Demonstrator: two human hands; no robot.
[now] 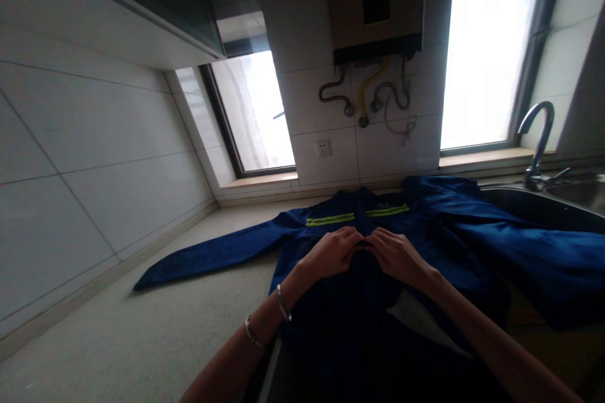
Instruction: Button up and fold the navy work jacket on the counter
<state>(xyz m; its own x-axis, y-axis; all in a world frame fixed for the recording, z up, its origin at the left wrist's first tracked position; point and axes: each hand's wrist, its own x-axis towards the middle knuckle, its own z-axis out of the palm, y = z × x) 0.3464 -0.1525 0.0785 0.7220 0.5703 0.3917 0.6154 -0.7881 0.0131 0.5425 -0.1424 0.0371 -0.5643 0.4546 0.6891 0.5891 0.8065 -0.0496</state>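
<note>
Fingers of left hand (336, 249) and right hand (399, 255) are closing in tight pinches, nearly touching tip to tip, gripping the front placket of a blue work jacket (362, 289); exact hold is hiding behind the knuckles.

Jacket is lying front up, collar end toward the counter's (198, 327) back edge, lower part running into shadow at the front edge. Yellow-green stripes (331, 220) are sitting just beyond the fingers, either side of the placket.

Status, my read: spreading is looking done, placket at chest is being handled. Below the fingers it's too dark to tell fastened from open. Pale patch (420, 315) is showing by the right forearm; can't tell what it is.

Left sleeve (212, 258) is stretching toward the counter's left side; other sleeve (543, 252) is running right, in front of the sink (501, 187) and faucet (543, 138).
</note>
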